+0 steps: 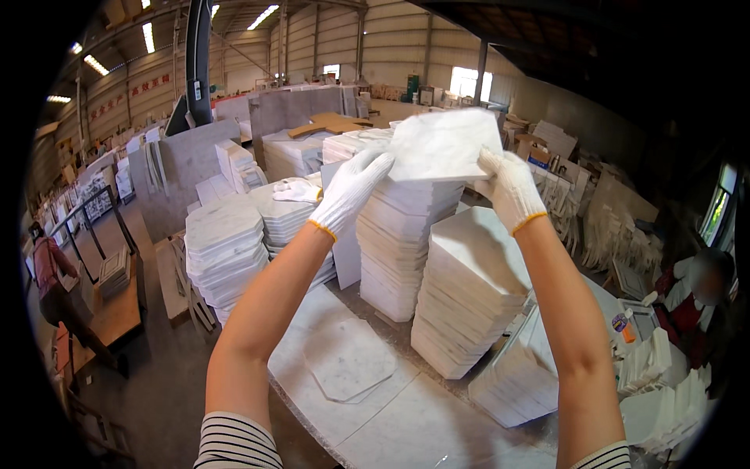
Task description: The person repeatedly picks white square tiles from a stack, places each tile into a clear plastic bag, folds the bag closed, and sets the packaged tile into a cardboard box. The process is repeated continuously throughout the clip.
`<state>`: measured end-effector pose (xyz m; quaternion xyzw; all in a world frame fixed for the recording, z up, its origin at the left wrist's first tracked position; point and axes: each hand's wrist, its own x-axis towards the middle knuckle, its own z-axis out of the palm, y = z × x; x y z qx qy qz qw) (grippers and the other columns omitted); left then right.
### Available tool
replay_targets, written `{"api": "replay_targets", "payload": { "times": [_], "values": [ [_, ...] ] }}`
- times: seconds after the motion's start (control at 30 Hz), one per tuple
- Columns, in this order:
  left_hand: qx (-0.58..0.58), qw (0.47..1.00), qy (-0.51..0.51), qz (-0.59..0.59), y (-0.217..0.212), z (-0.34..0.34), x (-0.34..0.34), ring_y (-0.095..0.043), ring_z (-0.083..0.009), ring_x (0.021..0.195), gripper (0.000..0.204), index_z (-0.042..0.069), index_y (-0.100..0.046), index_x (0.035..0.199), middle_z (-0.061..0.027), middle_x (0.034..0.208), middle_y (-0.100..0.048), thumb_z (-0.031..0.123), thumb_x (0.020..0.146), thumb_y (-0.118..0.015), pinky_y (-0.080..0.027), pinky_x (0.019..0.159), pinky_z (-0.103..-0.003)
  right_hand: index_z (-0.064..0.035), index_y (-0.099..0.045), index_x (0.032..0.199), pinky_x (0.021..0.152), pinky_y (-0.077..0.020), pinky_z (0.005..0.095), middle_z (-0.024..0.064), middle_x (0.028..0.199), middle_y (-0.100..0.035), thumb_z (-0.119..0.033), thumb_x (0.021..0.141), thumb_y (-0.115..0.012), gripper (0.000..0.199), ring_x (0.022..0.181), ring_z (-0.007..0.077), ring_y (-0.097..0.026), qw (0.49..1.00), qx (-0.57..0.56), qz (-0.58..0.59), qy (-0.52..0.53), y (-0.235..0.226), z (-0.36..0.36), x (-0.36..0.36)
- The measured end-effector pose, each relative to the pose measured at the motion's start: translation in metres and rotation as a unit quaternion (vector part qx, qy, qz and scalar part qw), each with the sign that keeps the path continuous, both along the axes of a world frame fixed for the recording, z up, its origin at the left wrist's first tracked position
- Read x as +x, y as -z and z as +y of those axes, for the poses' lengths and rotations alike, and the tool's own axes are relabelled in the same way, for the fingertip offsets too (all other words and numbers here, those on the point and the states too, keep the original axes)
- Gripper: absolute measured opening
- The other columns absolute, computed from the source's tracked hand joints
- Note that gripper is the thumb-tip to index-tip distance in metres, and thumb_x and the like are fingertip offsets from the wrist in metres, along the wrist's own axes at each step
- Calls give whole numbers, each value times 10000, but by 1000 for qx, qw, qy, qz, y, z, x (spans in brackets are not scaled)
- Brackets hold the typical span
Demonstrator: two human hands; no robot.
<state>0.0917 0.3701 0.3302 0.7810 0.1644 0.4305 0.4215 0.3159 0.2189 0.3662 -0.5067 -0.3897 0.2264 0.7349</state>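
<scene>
Both my hands wear white knit gloves with yellow cuffs and reach forward to a white marble tile (447, 144) with clipped corners. My left hand (355, 187) is closed on its left edge, while my right hand (512, 187) grips its right edge. The tile is tilted over a tall stack of similar tiles (397, 250); whether it touches the stack I cannot tell. Nearer and to the right stands another tall tile stack (465, 293). Below my arms, a couple of overlapping loose tiles (350, 359) lie flat on a white slab surface (375, 434).
Shorter tile stacks (225, 238) stand at the left, one topped by a white glove (297, 189). More tiles (516, 371) lean at the right. One person (55, 281) is at far left, another (695, 289) at far right. A dark post (198, 66) rises behind.
</scene>
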Motion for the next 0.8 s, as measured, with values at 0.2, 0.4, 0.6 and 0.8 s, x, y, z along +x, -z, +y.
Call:
{"api": "replay_targets", "payload": {
  "times": [0.2,0.4,0.6,0.8],
  "values": [
    [-190,957,102,-195,33,-67,-16,-397,-220,1394,801,87,-268,1572,-89,1571,-382,595,993,-485,-363,1086,-415,-1,-615,1055,628,-463,281,32,847,-603,-187,940,-619,219,732,94,-557,942,72,-315,92,-13,-85,-89],
    [-405,797,172,-413,65,-176,-48,-375,-258,1427,679,85,-283,1551,-98,1583,-355,553,1060,-323,-304,1178,-412,-53,-649,1057,486,-477,339,82,848,-669,-93,761,-707,305,564,224,-607,672,159,-714,114,45,-145,-148],
    [-419,679,259,-544,153,-194,-94,-406,-297,1402,681,85,-298,1546,-106,1569,-380,556,1055,-312,-347,1151,-445,-94,-641,1042,462,-437,277,76,931,-674,-202,753,-658,309,655,138,-613,574,180,-792,105,76,-164,-198],
    [-442,606,345,-564,209,-177,-90,-436,-336,1377,684,86,-312,1542,-113,1555,-406,560,1050,-300,-390,1124,-477,-117,-652,1018,557,-481,316,64,962,-677,-237,844,-637,212,709,171,-638,614,105,-779,-76,87,-157,-196]
  ]
}}
